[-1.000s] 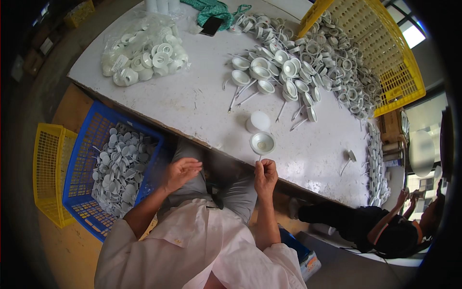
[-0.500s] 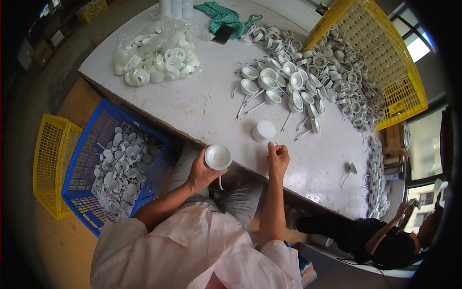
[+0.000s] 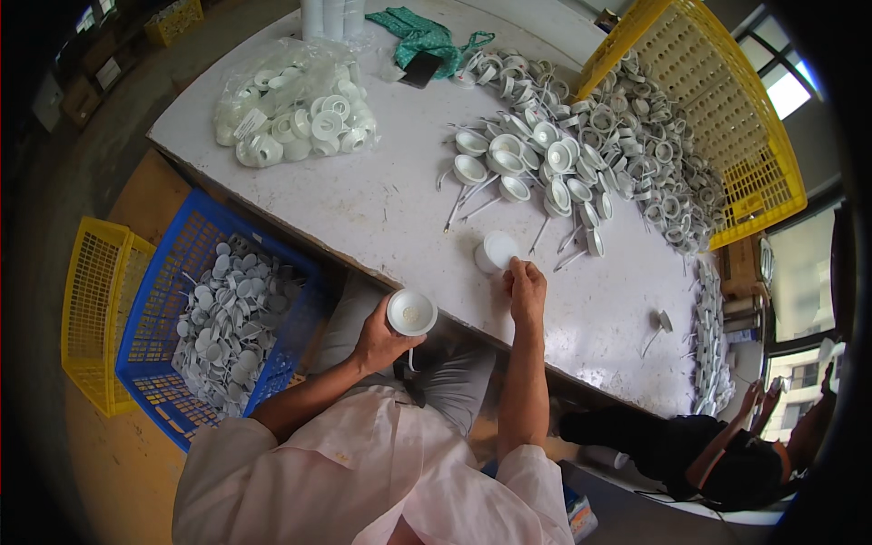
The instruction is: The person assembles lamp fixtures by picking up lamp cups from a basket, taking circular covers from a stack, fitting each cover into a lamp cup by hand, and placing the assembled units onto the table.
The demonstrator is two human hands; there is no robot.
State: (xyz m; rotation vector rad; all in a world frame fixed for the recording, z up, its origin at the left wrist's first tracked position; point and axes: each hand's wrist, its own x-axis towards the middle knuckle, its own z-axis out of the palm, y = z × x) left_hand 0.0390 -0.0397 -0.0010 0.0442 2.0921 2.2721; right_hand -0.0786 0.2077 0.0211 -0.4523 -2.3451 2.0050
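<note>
My left hand (image 3: 380, 338) is curled around a round white plastic cup-shaped fitting (image 3: 411, 312), holding it with its open side up over my lap, just off the near edge of the long white worktable (image 3: 381, 209). A thin wire hangs from beneath the fitting. My right hand (image 3: 525, 289) rests on the table edge with its fingertips (image 3: 515, 267) pinched narrowly on the rim of a small white round cap (image 3: 497, 251), which lies on the tabletop near the edge.

Beyond the cap I see a loose spread of white round fittings with thin wire tails (image 3: 531, 168), and farther right a dense heap of similar white parts (image 3: 658, 168) running up against a tilted yellow plastic mesh crate (image 3: 727, 109). At the far left end of the table sits a clear plastic bag full of white rings (image 3: 295, 113), and near it a crumpled green cloth (image 3: 427, 36) with a dark flat object (image 3: 421, 69) beside it. To my left, below the table, a blue plastic mesh basket (image 3: 168, 272) holds a pile of white round discs (image 3: 227, 318), with a yellow mesh basket (image 3: 91, 318) beside it. At lower right another person in dark clothing (image 3: 718, 450) sits near the table's end.
</note>
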